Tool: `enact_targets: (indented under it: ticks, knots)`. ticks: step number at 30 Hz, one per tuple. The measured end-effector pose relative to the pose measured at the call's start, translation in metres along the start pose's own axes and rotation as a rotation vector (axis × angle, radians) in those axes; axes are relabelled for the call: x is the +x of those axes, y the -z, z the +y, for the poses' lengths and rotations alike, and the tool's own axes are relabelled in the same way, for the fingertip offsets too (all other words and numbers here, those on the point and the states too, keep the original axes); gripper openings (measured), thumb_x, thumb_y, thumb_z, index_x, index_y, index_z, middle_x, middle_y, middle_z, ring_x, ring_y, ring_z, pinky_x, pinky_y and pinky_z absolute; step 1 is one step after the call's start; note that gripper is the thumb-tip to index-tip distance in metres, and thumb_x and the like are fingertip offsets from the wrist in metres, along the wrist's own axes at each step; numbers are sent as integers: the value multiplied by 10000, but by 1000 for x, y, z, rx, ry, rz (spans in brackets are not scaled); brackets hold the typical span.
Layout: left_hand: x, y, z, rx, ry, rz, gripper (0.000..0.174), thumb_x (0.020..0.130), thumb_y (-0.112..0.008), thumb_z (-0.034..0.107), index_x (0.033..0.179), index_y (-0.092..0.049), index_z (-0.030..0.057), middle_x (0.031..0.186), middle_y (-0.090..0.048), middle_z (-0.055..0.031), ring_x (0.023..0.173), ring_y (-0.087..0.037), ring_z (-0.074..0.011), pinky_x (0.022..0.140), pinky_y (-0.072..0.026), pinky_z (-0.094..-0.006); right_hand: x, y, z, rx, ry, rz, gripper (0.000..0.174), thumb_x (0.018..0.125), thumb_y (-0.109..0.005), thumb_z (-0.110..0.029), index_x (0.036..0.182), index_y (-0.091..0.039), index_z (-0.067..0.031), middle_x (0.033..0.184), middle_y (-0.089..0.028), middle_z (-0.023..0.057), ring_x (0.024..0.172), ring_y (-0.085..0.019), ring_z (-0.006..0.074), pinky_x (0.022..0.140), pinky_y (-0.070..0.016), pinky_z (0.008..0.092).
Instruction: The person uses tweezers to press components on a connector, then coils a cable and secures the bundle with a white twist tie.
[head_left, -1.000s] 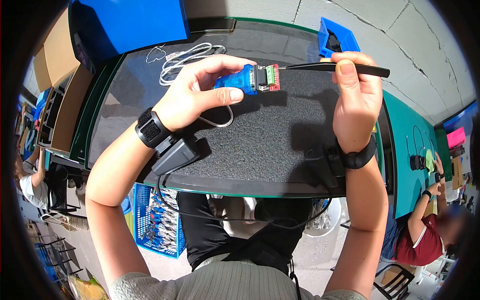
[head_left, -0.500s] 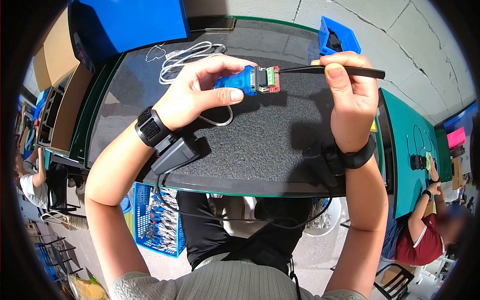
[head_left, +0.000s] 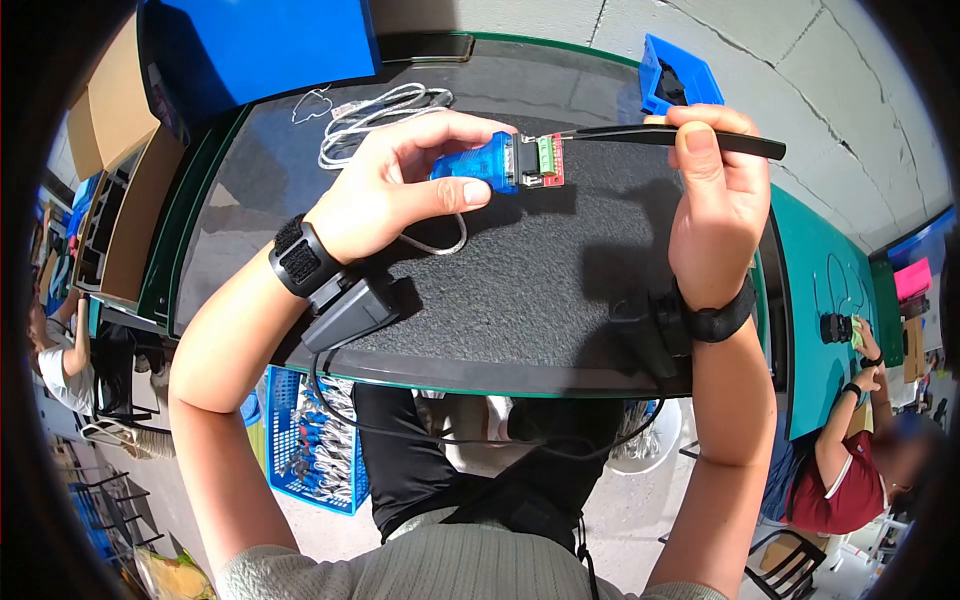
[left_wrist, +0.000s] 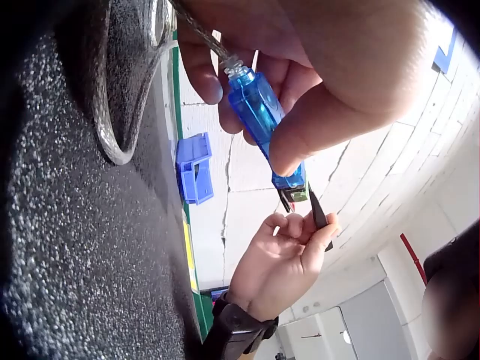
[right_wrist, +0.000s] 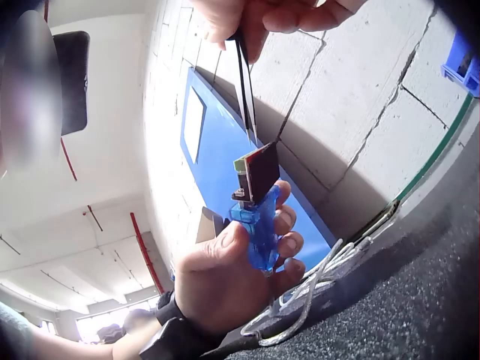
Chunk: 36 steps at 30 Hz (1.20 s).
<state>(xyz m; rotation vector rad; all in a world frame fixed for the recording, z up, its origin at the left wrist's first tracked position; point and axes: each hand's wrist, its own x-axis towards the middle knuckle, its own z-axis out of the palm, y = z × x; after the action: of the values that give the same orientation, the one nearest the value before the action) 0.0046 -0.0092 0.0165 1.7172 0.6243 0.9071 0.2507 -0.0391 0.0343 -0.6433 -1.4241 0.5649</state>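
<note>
My left hand [head_left: 385, 190] grips the clear blue housing of a serial adapter [head_left: 468, 170] between thumb and fingers, raised over the dark mat. A black D-sub plug joins it to a small red board with a green terminal block [head_left: 547, 156], facing right. My right hand [head_left: 718, 195] pinches black tweezers [head_left: 640, 133] near their rear end. Their thin tips are right at the board's outer edge, beside the terminal block; in the right wrist view two slim prongs [right_wrist: 247, 94] show. The adapter's braided cable [left_wrist: 202, 30] runs back behind the left hand.
Coiled grey cable [head_left: 390, 105] lies on the mat [head_left: 500, 290] behind the left hand. A blue bin [head_left: 660, 75] stands at the back right, a large blue panel [head_left: 260, 50] at the back left. Below the table edge is a blue basket of cables [head_left: 285, 440]. Another person works at right.
The right hand and tweezers shifted slightly left, then back right, with the tips staying by the terminal block. The left hand and adapter have hardly moved.
</note>
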Motion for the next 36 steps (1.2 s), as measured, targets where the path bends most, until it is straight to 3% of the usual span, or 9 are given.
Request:
enact_targets:
  ticks: [21,23,27,30,33,35,36]
  knots:
    - [0,1,-3,-3,-31,-6,432,786,-697,104,1186,-560,18,1163,-558,-73,1068,-526,-159,950,-395,-309,-2,1,4,-112,66,39,120,888,-608,-123,954,-612,-22,905,-588,22,759,-490,66,706,-390,201]
    - [-1,0,-3,6,-39,-2,437,785,-699,102,1191,-559,19,1158,-558,-69,1063,-526,-156,944,-399,-305,0,0,6,-182,109,119,115,905,-575,-125,936,-604,-18,903,-590,25,779,-499,78,724,-392,207]
    - [-1,0,-2,25,-33,0,452,772,-713,81,1197,-564,35,1116,-563,-46,1039,-525,-140,911,-419,-291,6,0,12,-322,255,42,132,927,-530,-135,919,-591,-19,880,-592,27,789,-509,93,738,-395,218]
    - [-1,-1,-2,36,-22,-2,456,765,-718,60,1196,-569,43,1089,-566,-33,1022,-526,-128,896,-432,-281,-1,-5,7,-276,-40,-149,140,930,-507,-127,917,-603,-27,829,-584,14,759,-514,103,717,-412,239]
    - [-1,-1,-2,49,-13,-6,455,763,-714,36,1195,-570,46,1072,-570,-26,1009,-534,-119,890,-447,-274,-1,-9,2,-485,47,-285,110,899,-542,-109,913,-626,-40,805,-572,11,741,-507,88,680,-408,237]
    - [-1,-1,-3,62,-14,-5,454,764,-709,24,1195,-569,45,1066,-572,-24,1005,-540,-117,889,-455,-271,-3,-10,3,-447,75,-275,112,853,-596,-94,941,-648,-47,765,-567,12,683,-497,72,615,-396,223]
    - [-1,-1,-4,64,-13,-7,453,765,-707,20,1195,-568,45,1062,-574,-23,1004,-547,-117,890,-460,-271,-3,-10,-3,-438,-76,-294,124,836,-615,-82,947,-656,-47,748,-568,10,649,-490,67,581,-385,214]
